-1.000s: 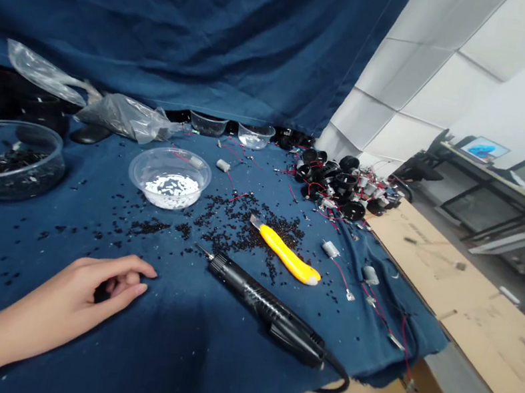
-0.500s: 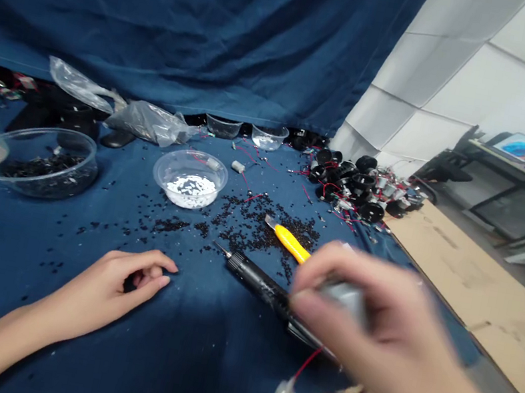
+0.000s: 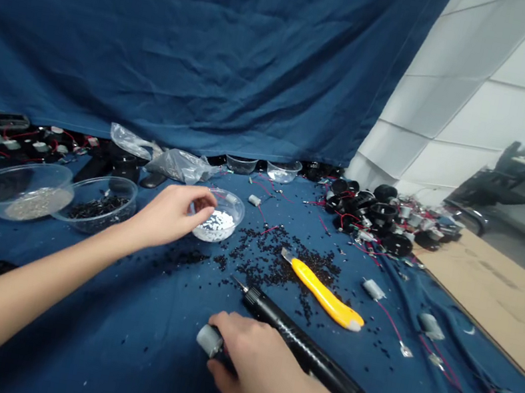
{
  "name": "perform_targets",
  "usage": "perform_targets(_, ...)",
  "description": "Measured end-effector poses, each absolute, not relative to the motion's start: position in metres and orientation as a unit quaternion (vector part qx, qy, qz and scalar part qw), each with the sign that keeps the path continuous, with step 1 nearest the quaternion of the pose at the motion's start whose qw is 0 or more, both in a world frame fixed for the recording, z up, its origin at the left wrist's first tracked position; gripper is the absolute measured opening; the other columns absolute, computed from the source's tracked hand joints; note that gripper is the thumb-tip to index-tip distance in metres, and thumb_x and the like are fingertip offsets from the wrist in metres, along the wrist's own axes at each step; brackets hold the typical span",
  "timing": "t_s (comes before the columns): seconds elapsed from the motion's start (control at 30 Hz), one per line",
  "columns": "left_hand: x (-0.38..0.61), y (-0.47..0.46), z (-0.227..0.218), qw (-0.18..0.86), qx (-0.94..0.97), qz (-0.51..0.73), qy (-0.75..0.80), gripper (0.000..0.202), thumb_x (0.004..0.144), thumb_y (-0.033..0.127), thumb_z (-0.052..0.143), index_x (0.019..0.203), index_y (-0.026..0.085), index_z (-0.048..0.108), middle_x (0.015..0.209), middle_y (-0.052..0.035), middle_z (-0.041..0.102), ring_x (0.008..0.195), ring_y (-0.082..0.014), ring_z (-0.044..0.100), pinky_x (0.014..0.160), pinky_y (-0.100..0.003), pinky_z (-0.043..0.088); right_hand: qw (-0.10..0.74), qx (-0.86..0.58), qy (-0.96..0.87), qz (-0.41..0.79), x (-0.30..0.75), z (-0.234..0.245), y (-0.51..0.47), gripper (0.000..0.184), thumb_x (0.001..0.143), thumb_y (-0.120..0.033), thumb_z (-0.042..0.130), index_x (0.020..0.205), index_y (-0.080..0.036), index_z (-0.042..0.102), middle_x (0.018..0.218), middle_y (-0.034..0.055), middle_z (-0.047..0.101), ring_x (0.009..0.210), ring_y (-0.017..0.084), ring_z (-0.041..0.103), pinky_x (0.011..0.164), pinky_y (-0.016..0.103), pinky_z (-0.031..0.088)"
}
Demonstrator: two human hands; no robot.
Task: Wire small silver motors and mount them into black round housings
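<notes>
My left hand reaches over the rim of a small clear bowl of white bits, fingers bunched in a pinch above the bits; what it holds, if anything, I cannot make out. My right hand rests low on the blue cloth with its fingers closed round a small grey cylindrical motor. Just right of that hand lies a black electric screwdriver, and beyond it a yellow utility knife. Small black bits are scattered between the bowl and the knife.
Two clear bowls stand at the left, one with grey bits, one with black bits. A heap of black wheels and wired motors sits at the back right. Loose motors with red wires lie right. A cardboard sheet borders the cloth.
My left hand has lifted from the cloth and moved up to the bowl of white bits. My right hand has come down from mid-air with the motor onto the cloth. The view has tilted upward.
</notes>
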State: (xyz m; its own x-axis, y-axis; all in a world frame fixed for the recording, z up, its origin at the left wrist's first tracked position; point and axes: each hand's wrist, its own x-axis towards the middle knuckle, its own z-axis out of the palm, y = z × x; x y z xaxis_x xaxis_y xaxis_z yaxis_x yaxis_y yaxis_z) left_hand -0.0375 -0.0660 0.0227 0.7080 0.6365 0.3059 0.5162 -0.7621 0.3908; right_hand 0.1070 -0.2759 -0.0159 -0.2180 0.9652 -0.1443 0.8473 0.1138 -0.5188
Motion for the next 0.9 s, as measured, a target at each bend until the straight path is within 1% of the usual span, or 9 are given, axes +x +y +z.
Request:
perform_targets(0.13, -0.004, -0.019, 0.029, 0.074, 0.932, 0.164, 0.316, 0.021, 0.091, 0.033, 0.058, 0.095, 0.013, 0.065, 0.089, -0.0048, 0.068, 0.084, -0.0193, 0.064, 0.08, -0.038, 0.05, 0.14, -0.639, -0.703, 0.279, 0.11, -0.019, -0.279, 0.018, 0.08, -0.034, 0.067, 0.087, -0.022, 0.054, 0.087, -0.0008, 0.064, 0.074, 0.017, 0.06, 0.061, 0.025, 0.036)
perform_targets(0.23, 0.002, -0.001, 0.028, 0.053, 0.934, 0.141, 0.324, 0.026, 0.093, 0.037, 0.056, 0.096, 0.013, 0.064, 0.089, -0.0041, 0.067, 0.084, -0.0189, 0.064, 0.081, -0.04, 0.051, 0.147, -0.65, -0.685, 0.296, 0.11, -0.018, -0.275, 0.025, 0.081, -0.044, 0.067, 0.082, -0.023, 0.054, 0.08, -0.0021, 0.064, 0.068, 0.016, 0.059, 0.058, 0.025, 0.033)
perform_targets(0.3, -0.001, 0.002, 0.027, 0.053, 0.938, 0.125, 0.318, 0.023, 0.093, 0.035, 0.056, 0.097, 0.013, 0.064, 0.088, -0.0045, 0.068, 0.083, -0.0187, 0.064, 0.079, -0.038, 0.051, 0.149, -0.649, -0.682, 0.302, 0.109, -0.02, -0.27, 0.027, 0.081, -0.047, 0.066, 0.081, -0.023, 0.054, 0.076, -0.002, 0.063, 0.067, 0.017, 0.058, 0.056, 0.025, 0.03)
perform_targets(0.43, -0.024, -0.009, 0.033, 0.071, 0.95, 0.079, 0.294, 0.017, 0.088, 0.027, 0.056, 0.092, 0.016, 0.068, 0.083, -0.0046, 0.072, 0.076, -0.0179, 0.065, 0.07, -0.028, 0.048, 0.155, -0.647, -0.682, 0.305, 0.105, -0.029, -0.262, 0.024, 0.077, -0.041, 0.067, 0.078, -0.022, 0.053, 0.072, -0.0005, 0.062, 0.065, 0.018, 0.057, 0.056, 0.027, 0.027)
perform_targets(0.53, -0.058, -0.02, 0.048, 0.057, 0.94, 0.089, 0.325, 0.021, 0.087, 0.03, 0.053, 0.097, 0.018, 0.068, 0.086, -0.0036, 0.073, 0.076, -0.0179, 0.065, 0.07, -0.027, 0.046, 0.164, -0.648, -0.673, 0.318, 0.105, -0.036, -0.263, 0.02, 0.076, -0.034, 0.064, 0.074, -0.021, 0.049, 0.069, -0.0017, 0.06, 0.061, 0.015, 0.053, 0.055, 0.026, 0.028)
perform_targets(0.6, -0.084, -0.026, 0.06, 0.049, 0.926, 0.103, 0.36, 0.026, 0.089, 0.031, 0.048, 0.1, 0.016, 0.066, 0.085, -0.0023, 0.072, 0.077, -0.0166, 0.064, 0.072, -0.026, 0.045, 0.179, -0.645, -0.664, 0.333, 0.105, -0.037, -0.266, 0.018, 0.078, -0.032, 0.063, 0.074, -0.021, 0.049, 0.07, -0.0026, 0.059, 0.06, 0.014, 0.05, 0.054, 0.025, 0.029)
perform_targets(0.67, -0.104, -0.029, 0.07, 0.056, 0.914, 0.109, 0.386, 0.028, 0.09, 0.032, 0.045, 0.099, 0.014, 0.064, 0.082, 0.0, 0.072, 0.075, -0.0152, 0.064, 0.071, -0.025, 0.045, 0.216, -0.626, -0.648, 0.377, 0.105, -0.034, -0.269, 0.015, 0.082, -0.032, 0.061, 0.079, -0.021, 0.051, 0.071, -0.0032, 0.058, 0.062, 0.013, 0.05, 0.056, 0.024, 0.032)
perform_targets(0.77, -0.105, -0.031, 0.075, 0.083, 0.916, 0.093, 0.38, 0.031, 0.092, 0.034, 0.042, 0.099, 0.013, 0.065, 0.081, 0.0007, 0.073, 0.076, -0.014, 0.065, 0.07, -0.022, 0.046, 0.303, -0.555, -0.588, 0.504, 0.103, -0.029, -0.271, 0.011, 0.085, -0.03, 0.062, 0.085, -0.021, 0.056, 0.074, -0.0031, 0.059, 0.068, 0.013, 0.052, 0.062, 0.023, 0.037)
perform_targets(0.9, -0.055, -0.035, 0.06, 0.101, 0.946, 0.036, 0.305, 0.029, 0.092, 0.033, 0.05, 0.104, 0.014, 0.068, 0.099, -0.0045, 0.073, 0.088, -0.0184, 0.065, 0.08, -0.027, 0.045, 0.432, -0.474, -0.484, 0.596, 0.099, -0.032, -0.267, 0.018, 0.08, -0.03, 0.073, 0.089, -0.017, 0.064, 0.078, -0.0003, 0.062, 0.075, 0.013, 0.054, 0.074, 0.026, 0.041)
